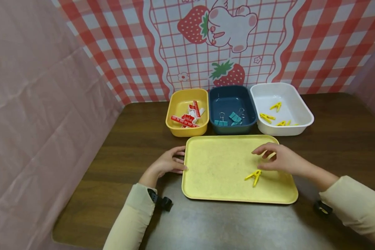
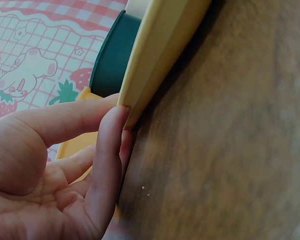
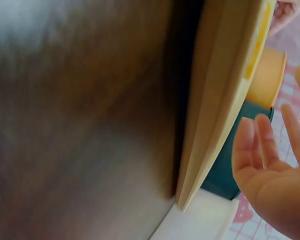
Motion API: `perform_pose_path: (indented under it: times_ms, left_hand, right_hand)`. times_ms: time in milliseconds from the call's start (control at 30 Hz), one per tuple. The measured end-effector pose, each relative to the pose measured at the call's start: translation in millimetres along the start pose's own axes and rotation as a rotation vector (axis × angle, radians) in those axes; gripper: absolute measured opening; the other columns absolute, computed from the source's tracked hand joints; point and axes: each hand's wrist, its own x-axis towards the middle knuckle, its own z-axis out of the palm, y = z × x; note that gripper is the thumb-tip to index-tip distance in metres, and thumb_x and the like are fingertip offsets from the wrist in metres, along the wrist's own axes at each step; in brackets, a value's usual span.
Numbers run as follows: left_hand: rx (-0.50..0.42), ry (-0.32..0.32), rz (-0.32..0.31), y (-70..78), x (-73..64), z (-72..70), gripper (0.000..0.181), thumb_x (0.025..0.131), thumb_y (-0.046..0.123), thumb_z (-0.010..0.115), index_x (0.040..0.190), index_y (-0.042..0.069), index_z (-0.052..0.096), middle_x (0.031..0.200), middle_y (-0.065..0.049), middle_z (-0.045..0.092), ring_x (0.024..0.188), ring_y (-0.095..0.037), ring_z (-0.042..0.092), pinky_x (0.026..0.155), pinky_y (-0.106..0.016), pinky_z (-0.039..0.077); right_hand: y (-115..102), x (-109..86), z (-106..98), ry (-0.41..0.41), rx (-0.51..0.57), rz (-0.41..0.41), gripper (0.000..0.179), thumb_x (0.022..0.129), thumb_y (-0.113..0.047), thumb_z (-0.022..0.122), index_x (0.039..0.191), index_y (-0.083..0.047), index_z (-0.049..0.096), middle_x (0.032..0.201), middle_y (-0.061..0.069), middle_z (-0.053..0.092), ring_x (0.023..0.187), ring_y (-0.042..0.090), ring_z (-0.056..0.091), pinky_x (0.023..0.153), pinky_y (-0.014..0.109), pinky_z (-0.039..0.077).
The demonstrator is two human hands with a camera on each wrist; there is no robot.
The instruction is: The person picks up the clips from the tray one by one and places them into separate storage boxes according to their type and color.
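My left hand (image 1: 170, 161) holds the left edge of a pale yellow tray (image 1: 215, 159). In the left wrist view, the thumb and a finger (image 2: 110, 150) of that hand meet at the tray's rim (image 2: 140, 65). Toward the tray's right side lies one yellow clothespin (image 1: 254, 176), its legs spread toward the front. Just behind and to the right of it hovers my right hand (image 1: 276, 158), fingers loosely bent and apart, holding nothing. The right wrist view shows that hand's fingers (image 3: 245, 145) from the side, with air between them and the tray.
Behind the tray stand three bins side by side. The yellow bin (image 1: 172, 119) has red-and-white clips with a piano-key pattern, the dark blue bin (image 1: 232, 130) teal binder clips, the white bin (image 1: 284, 131) several yellow clothespins. A checked strawberry cloth (image 1: 125, 45) hangs behind the wooden table (image 1: 112, 180).
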Motion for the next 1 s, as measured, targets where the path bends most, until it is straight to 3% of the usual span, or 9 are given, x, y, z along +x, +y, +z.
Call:
perform_pose_path:
  times_ms: [100, 233, 400, 600, 800, 933, 1000]
  left_hand:
    - [-0.001, 0.004, -0.001, -0.4, 0.2, 0.0, 0.077, 0.076, -0.014, 0.068, 0.142, 0.012, 0.038, 0.127, -0.014, 0.044, 0.091, -0.022, 0.059, 0.067, -0.036, 0.057]
    - [0.001, 0.006, -0.003, -0.3, 0.1, 0.2, 0.077, 0.076, -0.014, 0.068, 0.142, 0.012, 0.038, 0.127, -0.014, 0.044, 0.091, -0.022, 0.059, 0.067, -0.036, 0.057]
    - [0.004, 0.003, -0.005, 0.8, -0.6, 0.7, 0.077, 0.076, -0.015, 0.068, 0.142, 0.012, 0.039, 0.128, -0.014, 0.044, 0.091, -0.022, 0.058, 0.068, -0.035, 0.057]
    - [0.007, 0.006, -0.006, 0.6, -1.1, 0.5, 0.076, 0.076, -0.013, 0.068, 0.142, 0.013, 0.039, 0.127, -0.014, 0.044, 0.09, -0.022, 0.059, 0.067, -0.035, 0.057]
    - [0.012, -0.001, 0.001, 0.1, -1.0, -0.1, 0.077, 0.076, -0.012, 0.069, 0.142, 0.012, 0.038, 0.127, -0.014, 0.044, 0.091, -0.022, 0.058, 0.068, -0.035, 0.057]
    - [0.006, 0.003, -0.004, 0.5, -1.5, 0.3, 0.076, 0.076, -0.013, 0.068, 0.142, 0.012, 0.039, 0.127, -0.014, 0.045, 0.09, -0.022, 0.058, 0.068, -0.035, 0.057]
    - [0.006, 0.004, -0.005, 0.3, -1.5, 0.3, 0.076, 0.076, -0.014, 0.068, 0.141, 0.012, 0.039, 0.127, -0.014, 0.045, 0.09, -0.022, 0.058, 0.068, -0.035, 0.057]
  right_hand:
    - [-1, -2.7, 7, -0.083, -0.011, -0.056, 0.039, 0.071, -0.015, 0.081, 0.106, -0.004, 0.066, 0.099, 0.004, 0.061, 0.085, 0.021, 0.053, 0.069, 0.027, 0.051]
    - [-1, -3.9, 14, -0.118, -0.044, -0.143, 0.034, 0.068, -0.009, 0.082, 0.099, -0.009, 0.068, 0.093, -0.001, 0.062, 0.081, 0.015, 0.053, 0.068, 0.026, 0.05]
    - [-2, -4.3, 16, -0.172, -0.037, -0.164, 0.029, 0.069, -0.007, 0.081, 0.095, -0.014, 0.069, 0.091, -0.007, 0.061, 0.079, 0.011, 0.053, 0.068, 0.025, 0.049]
    - [-1, -4.2, 20, -0.202, -0.018, -0.224, 0.024, 0.07, 0.0, 0.077, 0.084, -0.016, 0.068, 0.081, -0.009, 0.06, 0.07, 0.01, 0.052, 0.059, 0.023, 0.049]
    - [-3, -2.9, 18, -0.215, -0.036, -0.13, 0.015, 0.075, -0.004, 0.075, 0.087, -0.013, 0.071, 0.082, -0.008, 0.06, 0.069, 0.008, 0.051, 0.058, 0.021, 0.047]
    - [-5, -0.7, 12, -0.18, 0.003, -0.011, 0.013, 0.078, -0.007, 0.073, 0.091, -0.008, 0.071, 0.085, -0.003, 0.063, 0.067, 0.008, 0.052, 0.057, 0.021, 0.048]
    - [-6, 0.7, 8, -0.149, 0.063, 0.086, 0.015, 0.08, -0.009, 0.072, 0.094, -0.004, 0.07, 0.086, 0.001, 0.064, 0.066, 0.01, 0.053, 0.056, 0.023, 0.049]
